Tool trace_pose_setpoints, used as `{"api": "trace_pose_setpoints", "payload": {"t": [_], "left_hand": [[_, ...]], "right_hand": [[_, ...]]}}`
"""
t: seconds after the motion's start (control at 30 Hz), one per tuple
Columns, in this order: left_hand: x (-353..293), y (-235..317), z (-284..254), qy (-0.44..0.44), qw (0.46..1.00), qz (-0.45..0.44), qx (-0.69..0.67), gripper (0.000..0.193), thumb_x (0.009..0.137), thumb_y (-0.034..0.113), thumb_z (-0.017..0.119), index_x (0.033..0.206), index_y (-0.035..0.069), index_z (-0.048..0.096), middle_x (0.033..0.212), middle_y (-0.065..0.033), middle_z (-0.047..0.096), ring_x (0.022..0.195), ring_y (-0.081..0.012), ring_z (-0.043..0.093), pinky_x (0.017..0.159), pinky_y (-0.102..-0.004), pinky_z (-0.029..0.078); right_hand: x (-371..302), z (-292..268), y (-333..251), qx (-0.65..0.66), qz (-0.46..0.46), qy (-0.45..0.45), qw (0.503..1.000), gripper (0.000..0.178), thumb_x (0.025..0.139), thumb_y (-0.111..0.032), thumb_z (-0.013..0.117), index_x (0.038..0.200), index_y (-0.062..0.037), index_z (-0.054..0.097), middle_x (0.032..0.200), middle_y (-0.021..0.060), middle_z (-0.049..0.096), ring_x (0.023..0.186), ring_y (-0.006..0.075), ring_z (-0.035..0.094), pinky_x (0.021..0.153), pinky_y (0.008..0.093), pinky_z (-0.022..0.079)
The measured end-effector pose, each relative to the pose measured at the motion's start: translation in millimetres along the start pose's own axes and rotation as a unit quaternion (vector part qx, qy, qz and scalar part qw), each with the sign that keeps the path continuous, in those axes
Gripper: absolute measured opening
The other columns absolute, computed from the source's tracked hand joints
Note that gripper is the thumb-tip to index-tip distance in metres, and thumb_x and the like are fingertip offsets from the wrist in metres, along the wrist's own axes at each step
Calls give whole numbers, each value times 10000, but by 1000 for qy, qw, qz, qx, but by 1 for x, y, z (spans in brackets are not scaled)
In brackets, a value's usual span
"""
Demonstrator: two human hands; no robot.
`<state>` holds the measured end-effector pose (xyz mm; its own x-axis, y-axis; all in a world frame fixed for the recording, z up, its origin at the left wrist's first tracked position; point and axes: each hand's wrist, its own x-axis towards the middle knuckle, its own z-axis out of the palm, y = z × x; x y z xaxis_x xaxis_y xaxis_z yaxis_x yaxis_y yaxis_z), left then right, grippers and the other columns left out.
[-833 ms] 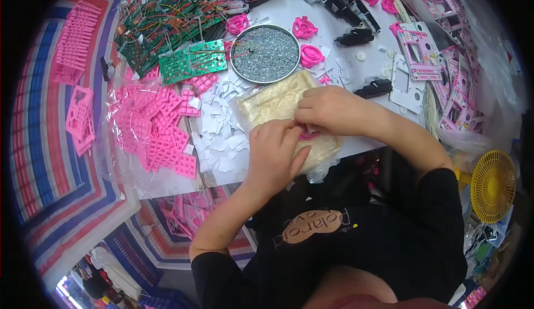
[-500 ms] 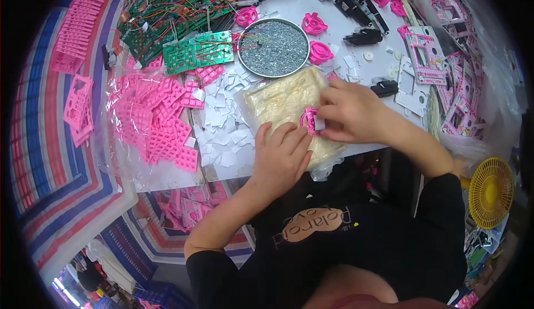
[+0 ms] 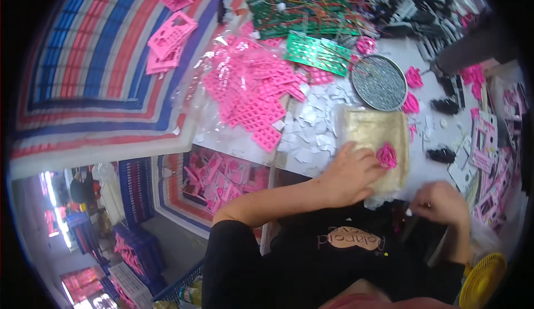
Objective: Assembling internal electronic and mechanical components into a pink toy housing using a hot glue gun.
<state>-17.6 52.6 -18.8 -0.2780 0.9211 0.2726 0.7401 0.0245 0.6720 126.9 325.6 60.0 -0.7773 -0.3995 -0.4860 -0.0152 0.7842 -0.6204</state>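
The round dish, right of the frame's upper centre, is filled with small grey screws; in the upper centre-left, a clear bag lies loosely around and over pink keypads, some spilling out toward the centre; below the table's near edge, left of centre, pink parts sit heaped beside striped cloth. Right of centre, the pink ring lies on the beige pad, the left hand at its left side with fingers a little spread and thumb apart from them. The right hand, lower right, is blurred, fingers curled near a white bit; I cannot tell whether they grip it. White squares crowd the pad's left, a green board lies left of the dish, black pieces lie to the pad's right, and a dark post juts in at upper right. The pad reaches the near edge of the table, whose white top shows between pad and black pieces
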Motion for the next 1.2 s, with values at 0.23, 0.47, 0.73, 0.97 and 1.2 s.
{"api": "trace_pose_setpoints", "payload": {"t": [0.23,0.47,0.73,0.97,1.2], "left_hand": [[4,-105,-269,311,897,-228,214,415,872,248,752,1215,29,671,1157,-214,691,1077,-355,669,936,-420,514],[-88,-298,-387,87,611,-564,549,699,845,427,781,1423,134,521,1317,-191,641,1304,-351,562,1099,-613,390],[-119,-291,-389,64,680,-498,534,224,898,208,640,1067,79,711,1072,-154,736,1045,-367,689,903,-518,516],[-62,-136,-320,243,828,-131,488,62,867,31,661,923,27,635,876,-180,640,833,-407,579,787,-512,441],[-32,51,-160,-75,932,95,341,282,797,95,695,1065,177,666,1057,-45,638,1089,-260,627,1105,-588,319]], "right_hand": [[-45,23,-12,29,153,111,981,385,701,-205,819,1044,-53,736,727,148,682,666,354,670,653,439,521],[-34,30,-6,29,143,164,976,479,704,-126,822,1159,-33,702,805,127,703,686,321,664,668,426,522],[-26,23,-8,12,102,235,967,384,720,-107,808,1081,-32,703,857,129,704,767,337,660,683,438,516],[24,7,-26,38,-69,360,930,347,768,-97,800,1097,-26,712,886,109,723,791,301,668,710,381,516],[96,-21,-12,550,-144,250,784,779,941,-195,707,1590,-78,293,1420,159,565,1165,200,630,933,307,542]]}}
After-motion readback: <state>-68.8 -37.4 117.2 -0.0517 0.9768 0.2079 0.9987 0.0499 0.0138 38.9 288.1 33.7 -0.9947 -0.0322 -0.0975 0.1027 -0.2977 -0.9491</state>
